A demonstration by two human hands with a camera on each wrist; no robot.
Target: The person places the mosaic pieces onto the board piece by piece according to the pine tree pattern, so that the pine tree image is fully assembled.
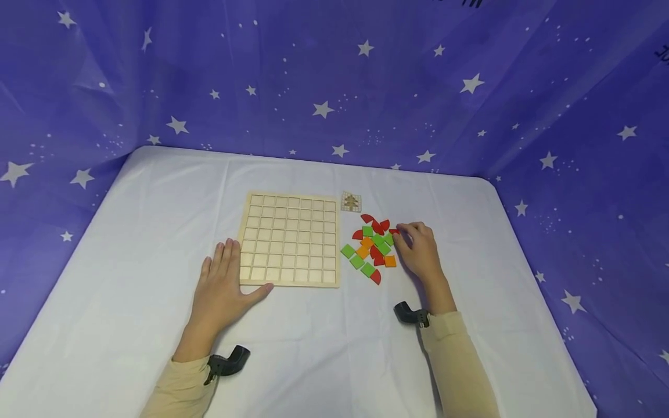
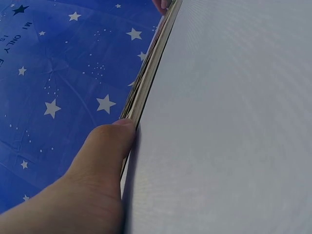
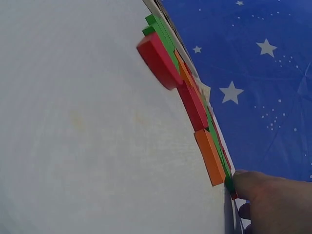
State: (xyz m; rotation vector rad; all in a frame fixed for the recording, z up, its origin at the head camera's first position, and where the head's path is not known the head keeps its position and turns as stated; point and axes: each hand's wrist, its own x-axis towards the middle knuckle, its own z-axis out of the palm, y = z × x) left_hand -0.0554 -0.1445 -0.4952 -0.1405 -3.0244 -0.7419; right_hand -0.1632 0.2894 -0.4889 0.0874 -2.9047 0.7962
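A pale wooden grid board (image 1: 290,286) lies on the white cloth, its square cells bare. My left hand (image 1: 222,290) rests at its near left corner, fingers straight along the left side and thumb against the near edge. In the left wrist view the thumb (image 2: 105,151) touches the board's side (image 2: 146,80). Right of the board, my right hand (image 1: 420,252) is at the far right of a loose pile of blocks. Its thumb and index finger pinch a small red block (image 1: 394,231), partly hidden by the fingertips. A green block (image 1: 389,239) lies close to the thumb.
The pile holds several green squares (image 1: 357,262), orange squares (image 1: 390,261) and red quarter-circles (image 1: 376,277), some overlapping. A small pattern card (image 1: 351,202) with a brown figure lies beyond the pile. A purple star-printed curtain (image 1: 324,69) stands behind the table.
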